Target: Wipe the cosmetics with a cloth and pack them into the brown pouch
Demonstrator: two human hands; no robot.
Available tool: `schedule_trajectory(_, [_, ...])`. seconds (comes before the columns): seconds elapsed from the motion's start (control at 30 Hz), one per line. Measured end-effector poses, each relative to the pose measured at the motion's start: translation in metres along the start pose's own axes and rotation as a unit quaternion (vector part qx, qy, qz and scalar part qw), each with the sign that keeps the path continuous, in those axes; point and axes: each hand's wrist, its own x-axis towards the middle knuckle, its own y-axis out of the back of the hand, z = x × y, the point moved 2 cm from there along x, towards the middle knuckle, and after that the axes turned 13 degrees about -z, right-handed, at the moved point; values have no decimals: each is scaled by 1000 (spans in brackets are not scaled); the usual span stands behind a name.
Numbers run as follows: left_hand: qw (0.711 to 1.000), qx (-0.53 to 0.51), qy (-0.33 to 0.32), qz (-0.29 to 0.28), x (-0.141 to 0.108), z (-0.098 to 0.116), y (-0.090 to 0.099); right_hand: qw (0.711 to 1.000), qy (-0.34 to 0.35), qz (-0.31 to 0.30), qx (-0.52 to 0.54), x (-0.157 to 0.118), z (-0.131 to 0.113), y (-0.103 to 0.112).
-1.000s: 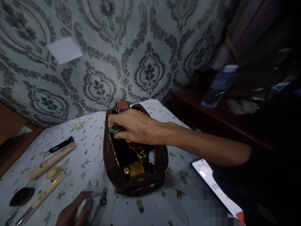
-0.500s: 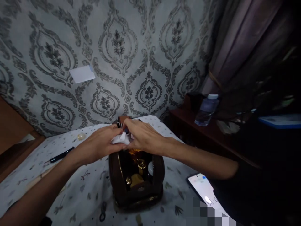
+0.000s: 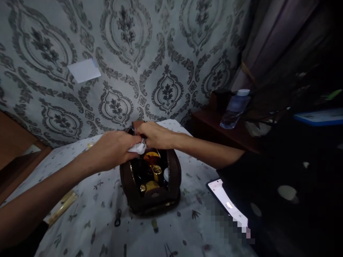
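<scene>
A dark brown zip bag (image 3: 152, 204) stands unzipped on the patterned cloth. Inside it are a gold-capped bottle (image 3: 157, 171), an amber item (image 3: 151, 157), a white cap (image 3: 166, 174) and a small round gold cap (image 3: 143, 187). Above the bag's far left rim, my left hand (image 3: 114, 148) pinches a crumpled white tissue (image 3: 138, 147). My right hand (image 3: 155, 135) is bent over the far end of the bag, close to the tissue. Its fingers are curled down, and what they grip is hidden.
A phone (image 3: 227, 205) with a lit screen lies on the right. A water bottle (image 3: 235, 109) stands on a dark red side table (image 3: 200, 116). On the left lies a yellowish packet (image 3: 63, 205), partly under my forearm. A white card (image 3: 84, 70) is on the patterned wall.
My right hand has drawn back from the tissue and dipped toward the bag's far end. The tissue stays in my left hand. The view has shifted, and more of the bag's inside shows.
</scene>
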Motion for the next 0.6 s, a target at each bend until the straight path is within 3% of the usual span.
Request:
schedule_trajectory(0.2, [997, -2, 82, -2, -5, 1, 0, 997, 47, 60, 14, 13, 5, 0])
schedule_trajectory(0.4, [997, 32, 64, -34, 9, 13, -10, 994, 83, 40, 61, 20, 17, -2])
schedule_trajectory(0.6, [997, -51, 46, 18, 5, 3, -10, 994, 85, 24, 59, 16, 19, 1])
